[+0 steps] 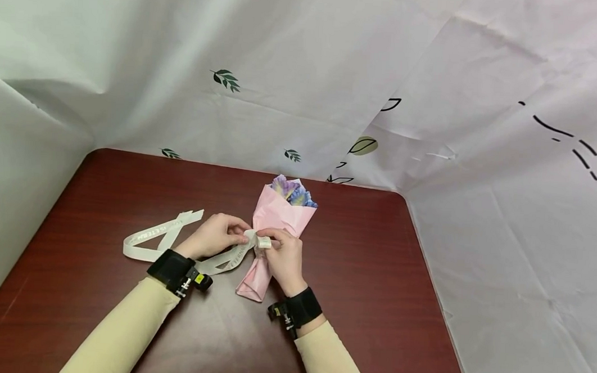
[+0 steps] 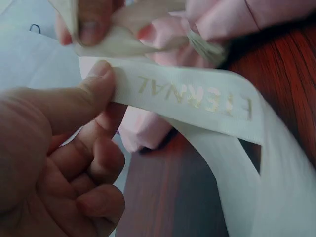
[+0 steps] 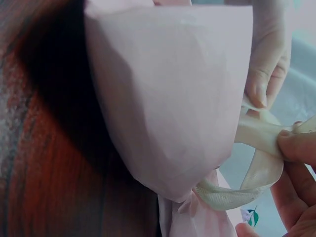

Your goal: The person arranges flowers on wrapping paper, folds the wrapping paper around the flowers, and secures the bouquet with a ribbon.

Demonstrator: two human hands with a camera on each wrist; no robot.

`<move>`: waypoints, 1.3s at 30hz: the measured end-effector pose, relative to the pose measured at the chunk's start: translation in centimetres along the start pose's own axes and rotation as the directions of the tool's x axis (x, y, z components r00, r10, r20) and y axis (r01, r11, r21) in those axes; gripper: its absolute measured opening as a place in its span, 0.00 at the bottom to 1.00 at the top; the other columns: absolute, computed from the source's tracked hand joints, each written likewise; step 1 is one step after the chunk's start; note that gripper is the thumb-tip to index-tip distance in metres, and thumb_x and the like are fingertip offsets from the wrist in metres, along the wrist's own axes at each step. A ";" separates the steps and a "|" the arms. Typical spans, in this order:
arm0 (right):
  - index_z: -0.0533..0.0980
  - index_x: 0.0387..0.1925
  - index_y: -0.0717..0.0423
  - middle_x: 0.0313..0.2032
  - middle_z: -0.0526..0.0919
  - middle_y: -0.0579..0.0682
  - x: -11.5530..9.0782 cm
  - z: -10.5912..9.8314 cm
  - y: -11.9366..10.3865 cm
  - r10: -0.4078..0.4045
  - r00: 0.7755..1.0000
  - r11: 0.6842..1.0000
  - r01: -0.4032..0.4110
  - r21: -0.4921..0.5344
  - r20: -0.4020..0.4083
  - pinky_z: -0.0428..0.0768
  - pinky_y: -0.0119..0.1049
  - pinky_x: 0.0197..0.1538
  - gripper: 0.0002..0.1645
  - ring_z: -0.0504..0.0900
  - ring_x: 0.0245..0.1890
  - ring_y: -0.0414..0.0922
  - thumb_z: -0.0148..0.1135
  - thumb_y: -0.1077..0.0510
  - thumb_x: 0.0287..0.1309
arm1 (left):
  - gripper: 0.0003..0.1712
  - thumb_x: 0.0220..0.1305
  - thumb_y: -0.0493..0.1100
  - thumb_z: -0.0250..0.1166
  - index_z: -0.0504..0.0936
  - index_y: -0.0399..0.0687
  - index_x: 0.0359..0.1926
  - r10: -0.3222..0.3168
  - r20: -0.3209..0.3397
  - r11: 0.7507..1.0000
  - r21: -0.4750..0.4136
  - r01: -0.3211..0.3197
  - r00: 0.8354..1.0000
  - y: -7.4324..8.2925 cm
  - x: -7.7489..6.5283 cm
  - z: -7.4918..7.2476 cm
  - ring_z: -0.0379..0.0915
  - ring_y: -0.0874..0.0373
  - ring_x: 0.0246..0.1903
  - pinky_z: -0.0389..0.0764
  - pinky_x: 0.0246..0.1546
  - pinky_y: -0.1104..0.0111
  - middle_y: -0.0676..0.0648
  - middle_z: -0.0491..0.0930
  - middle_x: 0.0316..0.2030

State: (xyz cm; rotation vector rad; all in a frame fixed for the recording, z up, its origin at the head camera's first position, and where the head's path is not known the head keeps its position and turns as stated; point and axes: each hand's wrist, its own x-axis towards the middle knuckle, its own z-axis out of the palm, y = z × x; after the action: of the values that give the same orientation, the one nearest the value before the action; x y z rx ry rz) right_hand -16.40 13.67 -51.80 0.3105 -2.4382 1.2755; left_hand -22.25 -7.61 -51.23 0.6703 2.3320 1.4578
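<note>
A small bouquet in pink wrapping paper (image 1: 282, 214) lies on the table, its purple and blue flowers (image 1: 293, 192) toward the back. Cream ribbon (image 2: 197, 98) with gold lettering passes around its gathered waist. Between thumb and index finger my left hand (image 1: 217, 236) pinches the ribbon, just left of the bouquet. My right hand (image 1: 285, 259) pinches another stretch of ribbon over the bouquet's waist, and a loop of it (image 3: 264, 168) shows in the right wrist view. In the left wrist view, the right hand's fingertips (image 2: 91, 29) are close above the left thumb.
The ribbon's long tail (image 1: 143, 246) lies folded on the dark red wooden table (image 1: 374, 280), left of the left hand. White sheeting (image 1: 293, 96) with leaf prints hangs along the table's back and sides. Both wrists wear black straps with cameras (image 1: 175, 270).
</note>
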 end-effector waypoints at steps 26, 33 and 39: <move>0.91 0.43 0.52 0.39 0.93 0.45 0.3 -0.4 -0.5 0.017 0.999 0.995 -0.021 0.097 0.047 0.89 0.45 0.39 0.13 0.91 0.37 0.38 0.79 0.67 0.56 | 0.10 0.57 0.45 0.77 0.84 0.54 0.23 0.009 -0.117 0.959 0.281 0.025 0.993 2.2 0.8 3.1 0.66 0.61 0.21 0.67 0.25 0.65 0.57 0.71 0.20; 0.91 0.45 0.53 0.39 0.93 0.45 0.3 -0.7 -0.4 0.033 0.997 0.994 -0.039 0.098 0.063 0.88 0.39 0.38 0.17 0.91 0.36 0.39 0.76 0.71 0.55 | 0.06 0.52 0.39 0.79 0.89 0.48 0.30 0.113 -0.143 0.948 0.311 -0.063 0.983 2.0 0.8 3.3 0.79 0.53 0.37 0.79 0.43 0.57 0.51 0.83 0.36; 0.90 0.48 0.53 0.43 0.93 0.47 0.0 -1.0 -0.2 -0.037 0.996 0.995 0.029 0.094 0.085 0.87 0.46 0.47 0.19 0.91 0.42 0.42 0.78 0.69 0.55 | 0.09 0.51 0.40 0.80 0.87 0.47 0.31 0.154 -0.209 0.913 0.404 -0.058 0.966 1.7 0.7 4.0 0.78 0.46 0.49 0.80 0.49 0.51 0.46 0.84 0.49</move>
State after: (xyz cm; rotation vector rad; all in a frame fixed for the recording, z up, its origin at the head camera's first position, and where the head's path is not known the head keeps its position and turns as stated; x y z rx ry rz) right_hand -16.12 14.37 -51.11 0.4379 -2.4384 1.3908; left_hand -20.48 -3.59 -51.39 0.7720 2.8607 1.1661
